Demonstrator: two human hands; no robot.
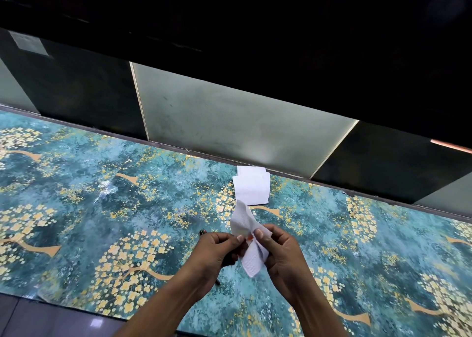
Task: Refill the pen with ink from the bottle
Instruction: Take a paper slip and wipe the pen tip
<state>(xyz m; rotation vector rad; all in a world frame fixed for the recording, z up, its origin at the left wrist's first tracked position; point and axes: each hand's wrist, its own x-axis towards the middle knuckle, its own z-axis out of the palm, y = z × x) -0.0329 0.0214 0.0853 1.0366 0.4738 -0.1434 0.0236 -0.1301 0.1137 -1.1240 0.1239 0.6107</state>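
Head view shows a slim dark pen (203, 232) lying on the table under the left hand (219, 250); one end pokes out just beyond the left knuckles and what looks like its other tip shows below the left wrist, the middle hidden. No ink bottle is in view, so I cannot say where it stands.

Between the two thumbs sits a small orange-red piece (249, 238), too small to identify; it may be a part of the pen. Both hands are pinched shut around a crumpled white paper tissue (252, 259), left thumb and fingers closed on its near edge, the right hand (281, 250) closed on the fold with the thumb (260, 236) pressing down. That grip suggests wiping, likely to take ink off the small piece or the fingertips.

Just past the fingers, a stack of folded white tissues (251, 186) lies against the table's far edge, probably kept close for spills. Everything rests on a teal table cover printed with yellow blossoming trees (102, 209), with dark and frosted panels (229, 112) behind
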